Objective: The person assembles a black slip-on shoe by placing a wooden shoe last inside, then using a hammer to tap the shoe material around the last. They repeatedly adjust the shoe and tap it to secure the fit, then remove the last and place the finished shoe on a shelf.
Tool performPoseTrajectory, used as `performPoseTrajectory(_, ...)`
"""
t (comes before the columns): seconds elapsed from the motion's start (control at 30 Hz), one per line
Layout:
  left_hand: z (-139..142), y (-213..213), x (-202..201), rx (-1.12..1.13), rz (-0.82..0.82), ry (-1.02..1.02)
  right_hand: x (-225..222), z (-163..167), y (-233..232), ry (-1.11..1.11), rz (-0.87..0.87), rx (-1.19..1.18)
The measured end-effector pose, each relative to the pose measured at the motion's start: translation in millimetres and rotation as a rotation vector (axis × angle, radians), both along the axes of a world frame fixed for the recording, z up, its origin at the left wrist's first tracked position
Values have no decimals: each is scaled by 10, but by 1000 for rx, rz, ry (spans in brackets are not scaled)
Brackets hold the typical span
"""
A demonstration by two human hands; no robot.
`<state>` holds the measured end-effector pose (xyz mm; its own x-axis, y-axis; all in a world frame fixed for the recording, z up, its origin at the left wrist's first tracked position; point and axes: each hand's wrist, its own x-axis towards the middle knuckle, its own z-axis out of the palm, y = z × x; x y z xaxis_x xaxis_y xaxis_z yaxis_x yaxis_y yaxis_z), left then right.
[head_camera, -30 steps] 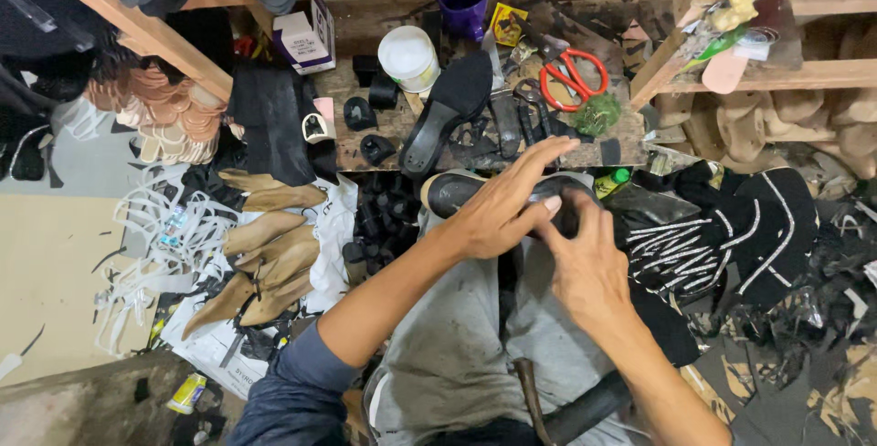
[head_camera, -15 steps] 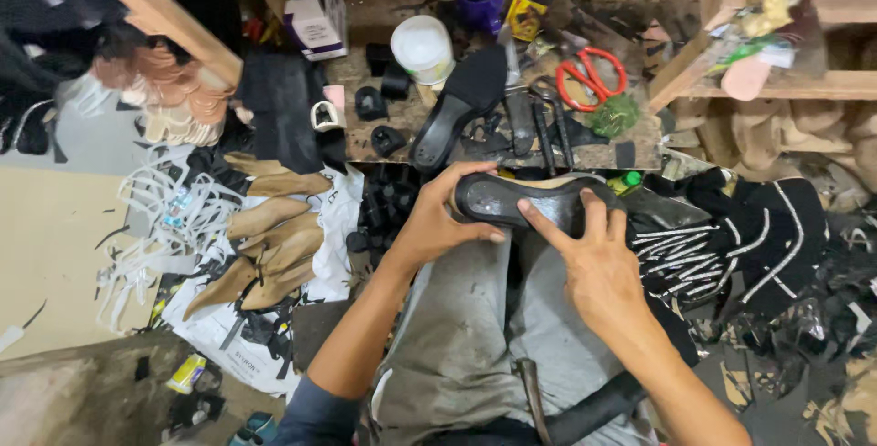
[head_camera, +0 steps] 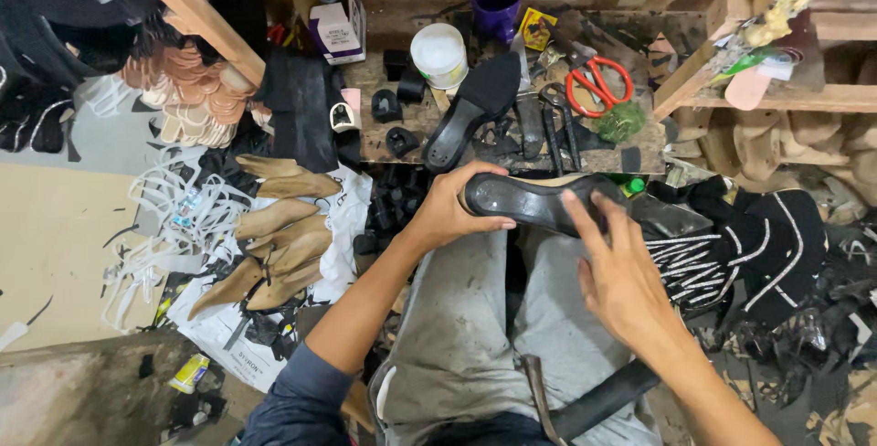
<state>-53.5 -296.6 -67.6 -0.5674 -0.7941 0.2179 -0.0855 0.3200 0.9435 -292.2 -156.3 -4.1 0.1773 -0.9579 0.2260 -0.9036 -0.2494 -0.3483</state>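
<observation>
- Glossy black is the colour of the shoe sole (head_camera: 534,202), which is held over the lap, above the grey trousers (head_camera: 475,327), in front of the wooden workbench (head_camera: 402,126).
- Its long axis is laid almost level across the view, from left to right, with a slight downward slope toward the right; the rounded end is turned to the left, and the underside is faced upward.
- The rounded left end is gripped by the left hand (head_camera: 449,211), with the fingers curled over the top edge and the thumb laid beneath it.
- The right part of the sole is touched by the right hand (head_camera: 621,268), whose fingers (head_camera: 577,213) are spread wide and laid flat on the surface; nothing is clasped by it.
- A second black sole with a heel (head_camera: 470,108) is seen lying slantwise on the bench, near a white tub (head_camera: 438,53).
- Red-handled scissors (head_camera: 598,85) are laid further to the right on the bench.
- Tan wooden shoe lasts (head_camera: 274,245) are heaped on the floor to the left, beside white straps (head_camera: 160,227).
</observation>
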Motion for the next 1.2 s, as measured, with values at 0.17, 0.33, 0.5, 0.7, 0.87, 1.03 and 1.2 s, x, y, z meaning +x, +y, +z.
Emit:
performPoseTrajectory(0.17, -12, 12, 72, 0, 6, -6, -441, -351, 877, 358, 170, 680)
performPoseTrajectory(0.33, -40, -32, 72, 119, -45, 45, -488, -833, 1264, 111, 485, 349)
performPoseTrajectory(0.5, -102, -66, 20, 117, -69, 53, -298, -514, 1021, -293, -130, 689)
performPoseTrajectory(0.7, -142, -84, -40, 160, -72, 76, 469, -258, 666, -1596, 83, -329)
performPoseTrajectory(0.87, -144, -93, -25, 274, -103, 68, 636, -355, 249, -1097, -318, 128)
performPoseTrajectory(1.03, -161, -102, -19, -63, -33, -17, 678, -243, 306, -1499, -29, -318)
performPoseTrajectory(1.2, -174, -120, -24, 2, -43, -4, 728, -278, 183, -1178, -230, 34)
